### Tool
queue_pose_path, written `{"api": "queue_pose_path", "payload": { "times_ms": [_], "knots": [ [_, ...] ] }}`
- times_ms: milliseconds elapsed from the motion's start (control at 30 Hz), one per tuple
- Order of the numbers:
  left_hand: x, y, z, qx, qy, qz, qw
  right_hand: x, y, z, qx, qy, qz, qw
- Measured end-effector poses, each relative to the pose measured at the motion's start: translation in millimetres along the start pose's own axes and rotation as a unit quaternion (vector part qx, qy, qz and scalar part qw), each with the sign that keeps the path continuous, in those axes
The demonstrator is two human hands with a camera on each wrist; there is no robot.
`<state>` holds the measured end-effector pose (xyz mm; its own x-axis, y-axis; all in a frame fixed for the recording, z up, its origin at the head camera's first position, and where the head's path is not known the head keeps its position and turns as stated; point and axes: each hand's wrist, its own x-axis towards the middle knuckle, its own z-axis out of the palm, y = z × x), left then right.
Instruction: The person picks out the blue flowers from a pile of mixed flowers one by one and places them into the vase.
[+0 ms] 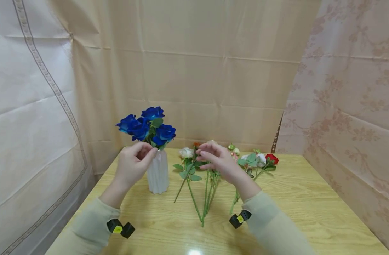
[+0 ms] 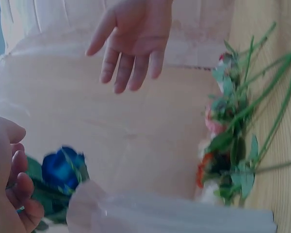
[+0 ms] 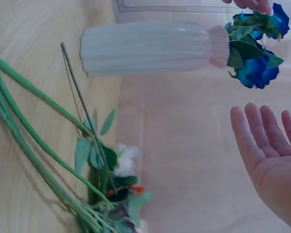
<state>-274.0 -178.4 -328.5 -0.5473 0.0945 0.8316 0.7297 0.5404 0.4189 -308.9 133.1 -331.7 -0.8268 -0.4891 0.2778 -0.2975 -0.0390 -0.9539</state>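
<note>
A white fluted vase (image 1: 158,172) stands upright on the table and holds several blue roses (image 1: 139,128) with green leaves. My left hand (image 1: 132,163) is beside the vase's mouth, just below the blooms, its fingers loosely bent; in the left wrist view I see nothing held between them. A blue rose (image 2: 63,167) shows close behind these fingers. My right hand (image 1: 221,161) hovers above the loose flowers to the right of the vase. Its fingers (image 3: 269,128) are spread and lightly bent, and the palm holds nothing.
Loose flowers lie on the wooden table (image 1: 277,212): a white rose (image 1: 186,153), a red rose (image 1: 272,159) and several others, their green stems (image 1: 194,200) pointing toward me. A beige curtain (image 1: 197,78) hangs behind; patterned cloth (image 1: 353,117) hangs at the right.
</note>
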Motion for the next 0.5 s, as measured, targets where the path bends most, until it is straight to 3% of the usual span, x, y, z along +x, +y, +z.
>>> {"api": "queue_pose_path", "payload": {
  "times_ms": [133,333,500],
  "knots": [
    [-1.8,10.4,9.0,-0.03,-0.014,0.041,0.9986,-7.7,-7,-8,-0.078,0.005,-0.032,0.9965],
    [-3.8,19.5,30.3,-0.065,-0.078,0.095,0.9903,-20.5,-7,-20,-0.211,0.015,-0.068,0.975],
    [-12.2,23.2,50.5,-0.06,-0.135,0.104,0.9836,-30.4,1,-24,-0.269,0.008,-0.084,0.9594]
  ]
}}
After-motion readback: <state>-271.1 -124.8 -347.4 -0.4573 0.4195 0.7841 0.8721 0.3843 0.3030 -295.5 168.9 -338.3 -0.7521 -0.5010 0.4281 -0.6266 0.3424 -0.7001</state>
